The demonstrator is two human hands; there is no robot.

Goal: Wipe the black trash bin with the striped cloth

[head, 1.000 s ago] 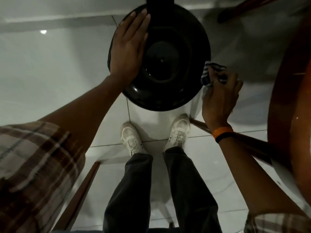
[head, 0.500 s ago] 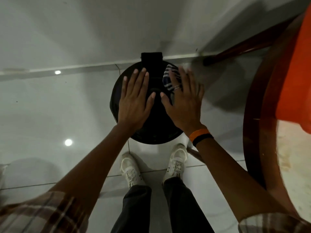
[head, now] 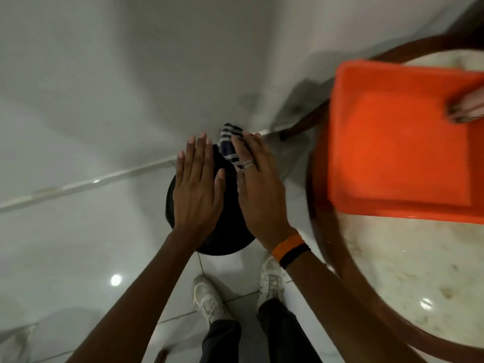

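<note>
The black trash bin (head: 225, 239) stands on the white floor against the wall, mostly covered by my two hands. My left hand (head: 197, 188) lies flat on its lid with fingers straight and together, holding nothing. My right hand (head: 258, 189), with a ring and an orange and black wristband, presses the striped cloth (head: 230, 145) onto the far side of the lid. The dark blue and white cloth sticks out beyond my fingertips towards the wall.
A round wood-rimmed table (head: 392, 271) with a pale marbled top stands close on the right. An orange tray (head: 398, 158) sits on it, with another person's hand (head: 468, 106) at its far edge. My white shoes (head: 209, 299) stand just before the bin.
My right hand has carried the cloth from the bin's right side up onto the lid and pushed it towards the far edge. The view has tilted up, showing the table and tray.
</note>
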